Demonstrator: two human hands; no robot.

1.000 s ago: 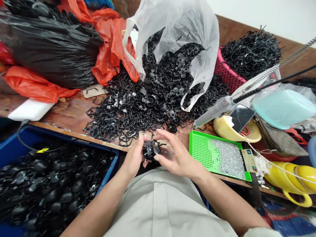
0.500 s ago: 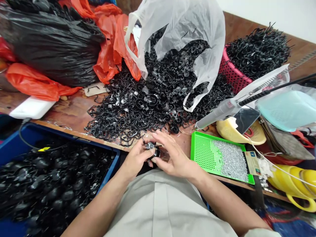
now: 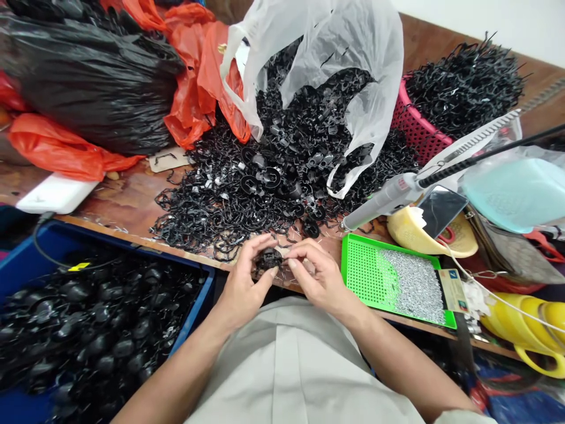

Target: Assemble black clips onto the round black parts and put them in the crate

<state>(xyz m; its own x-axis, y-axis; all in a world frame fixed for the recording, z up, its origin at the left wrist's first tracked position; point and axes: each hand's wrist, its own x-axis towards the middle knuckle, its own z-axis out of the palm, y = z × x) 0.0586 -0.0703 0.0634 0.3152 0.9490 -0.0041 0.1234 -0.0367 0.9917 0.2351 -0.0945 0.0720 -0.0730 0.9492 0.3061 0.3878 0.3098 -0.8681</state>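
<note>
- The part (image 3: 269, 259), small and black, is left of the tray (image 3: 368, 275), above the near edge of the desk (image 3: 128, 203).
- The left hand (image 3: 248, 280) is clamped on the part, thumb on the near side, fingers curled round the far side.
- The right hand (image 3: 318, 278), between the part and the tray, has its thumb and forefinger bent close together at the part's right side; whether they grip it, I cannot tell.
- Small silvery pieces (image 3: 419, 288) fill the right portion of the green tray.
- A card (image 3: 452, 290) lies at the tray's right end.
- The yellow bowl (image 3: 459, 244) is just beyond the tray, a phone (image 3: 441, 211) leaning in it.
- The screwdriver (image 3: 382, 203) hangs tilted over the tray's far left corner.
- Left of the tray and farther back spreads a heap (image 3: 247, 206) of black pieces.
- The blue bin (image 3: 26, 247), full of black pieces, is far left of the tray.
</note>
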